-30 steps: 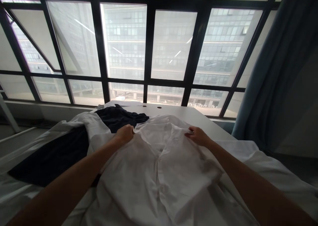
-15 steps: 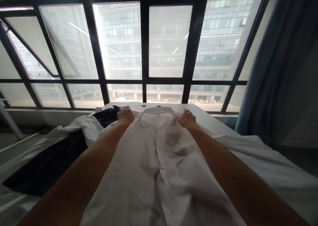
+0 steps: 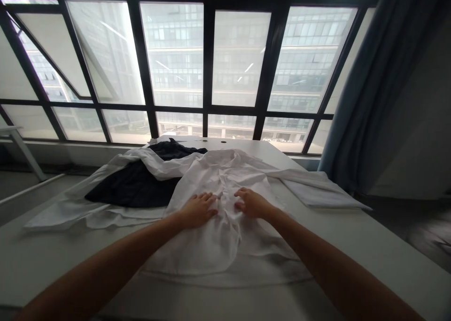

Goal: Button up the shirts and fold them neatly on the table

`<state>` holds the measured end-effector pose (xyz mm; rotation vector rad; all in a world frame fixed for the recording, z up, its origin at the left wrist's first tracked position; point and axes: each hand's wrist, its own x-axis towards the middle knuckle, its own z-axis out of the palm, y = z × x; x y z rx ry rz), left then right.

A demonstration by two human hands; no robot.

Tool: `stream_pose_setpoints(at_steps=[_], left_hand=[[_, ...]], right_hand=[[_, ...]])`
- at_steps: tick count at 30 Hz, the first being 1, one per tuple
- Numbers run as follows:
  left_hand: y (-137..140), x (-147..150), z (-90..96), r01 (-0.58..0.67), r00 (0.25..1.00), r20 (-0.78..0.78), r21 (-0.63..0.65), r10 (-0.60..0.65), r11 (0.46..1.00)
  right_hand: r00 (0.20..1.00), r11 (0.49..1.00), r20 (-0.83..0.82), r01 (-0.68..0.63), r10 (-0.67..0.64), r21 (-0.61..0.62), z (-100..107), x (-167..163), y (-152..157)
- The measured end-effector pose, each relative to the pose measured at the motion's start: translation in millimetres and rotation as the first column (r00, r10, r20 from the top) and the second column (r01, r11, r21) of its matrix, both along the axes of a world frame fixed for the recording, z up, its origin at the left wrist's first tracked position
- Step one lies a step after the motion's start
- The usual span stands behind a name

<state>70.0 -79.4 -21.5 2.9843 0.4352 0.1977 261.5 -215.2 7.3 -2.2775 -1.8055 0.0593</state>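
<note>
A white button-front shirt (image 3: 211,246) lies spread on the white table (image 3: 355,236), its collar end away from me and its hem towards me. Creases gather along its front placket. My left hand (image 3: 200,210) rests on the left half of the front, palm down with the fingers extended. Across the placket, my right hand (image 3: 251,203) touches the cloth with its fingers bent and apart; no fold of cloth is plainly gripped in it. One sleeve (image 3: 306,174) stretches out to the right.
Left of the shirt lies a dark navy garment (image 3: 137,184) with white cloth (image 3: 109,217) under and over it. A folded white cloth (image 3: 317,194) is at the right. Behind the table are windows (image 3: 176,58), with a blue-grey curtain (image 3: 347,123) at the right.
The shirt, held up by its shoulders before, now lies on the table. Both hands have let go of the shoulders and moved back towards me onto the shirt front.
</note>
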Motion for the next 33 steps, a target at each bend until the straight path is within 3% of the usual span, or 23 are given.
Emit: stream_pose_setpoints(at_steps=[3, 7, 10, 14, 18, 22, 28, 33], left_hand=[[-26, -21, 16.0, 0.076, 0.997, 0.027, -0.055, -0.075, 0.996], [-72, -37, 32.0, 0.154, 0.987, 0.073, -0.131, -0.145, 0.979], [-93, -35, 29.4, 0.138, 0.986, 0.101, -0.094, -0.129, 0.986], [-101, -25, 17.8, 0.071, 0.994, 0.089, -0.027, -0.069, 0.997], [-105, -21, 12.2, 0.065, 0.991, 0.117, -0.048, -0.059, 0.997], [-110, -23, 10.7, 0.008, 0.991, 0.131, -0.055, 0.0, 0.998], [-109, -28, 18.6, 0.078, 0.969, 0.234, 0.016, -0.079, 0.997], [-107, -35, 34.9, 0.226, 0.935, 0.243, 0.152, -0.258, 0.962]], right_hand=[[0.99, 0.994, -0.11, -0.085, 0.092, 0.069, 12, -22, -26], [0.931, 0.965, -0.254, -0.253, 0.261, 0.061, 25, -47, -58], [0.925, 0.958, -0.251, -0.286, 0.285, 0.031, 27, -52, -70], [0.918, 0.948, -0.241, -0.314, 0.316, 0.048, 15, -47, -68], [0.911, 0.952, -0.289, -0.253, 0.294, 0.169, -3, -44, -58], [0.872, 0.947, -0.42, -0.133, 0.252, 0.291, -3, -44, -54], [0.8, 0.915, -0.583, 0.121, 0.139, 0.384, 9, -29, -57], [0.733, 0.859, -0.657, 0.209, 0.179, 0.468, 14, -28, -57]])
